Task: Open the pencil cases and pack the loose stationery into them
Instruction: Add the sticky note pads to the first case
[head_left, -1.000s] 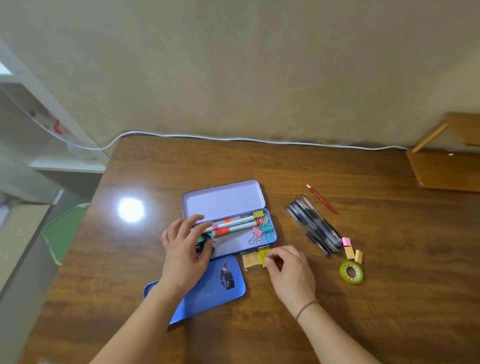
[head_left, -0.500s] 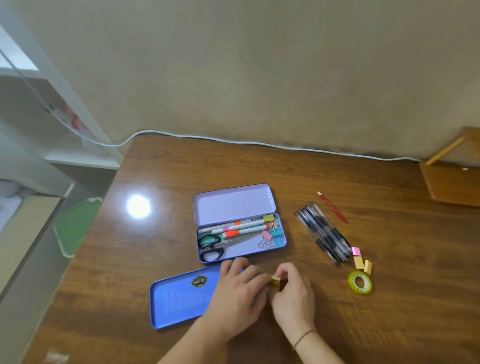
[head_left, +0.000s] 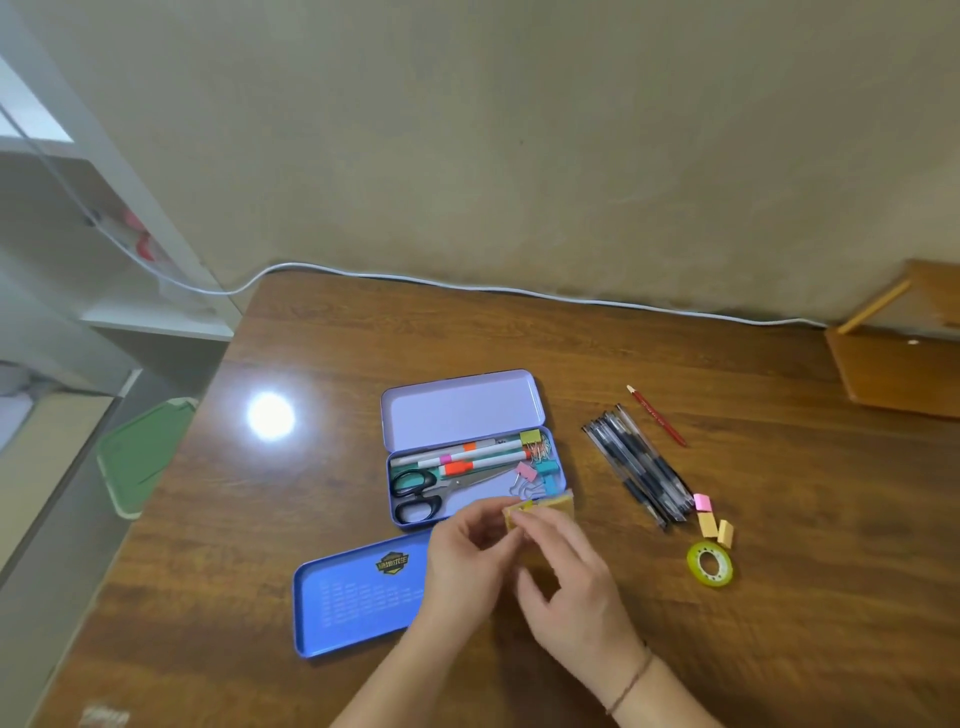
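Both hands met over the near right corner of the open lilac metal pencil case, which lay on the brown wooden table with its lid folded back toward the wall. The left hand and the right hand pinched between their fingertips a small yellow pad of sticky notes; each grip was closed on it, apparently to steady the little block just above the rim so it would drop into the free strip along the case's near wall. Motion blur smeared the pad and fingertips, so whether it was one pad or two, and whether it touched the rim, could not be told.

Inside the case lay black-handled scissors, white markers with pink and orange bands, and coloured binder clips crowded at the right end. A closed blue metal pencil case sat nearer the person, its right end hidden under the left hand, probably kept for the rest.

Still loose to the right were a bundle of black pens, a red pencil, three small pink and yellow eraser-like blocks and a green roll of tape. The task looked roughly half done.
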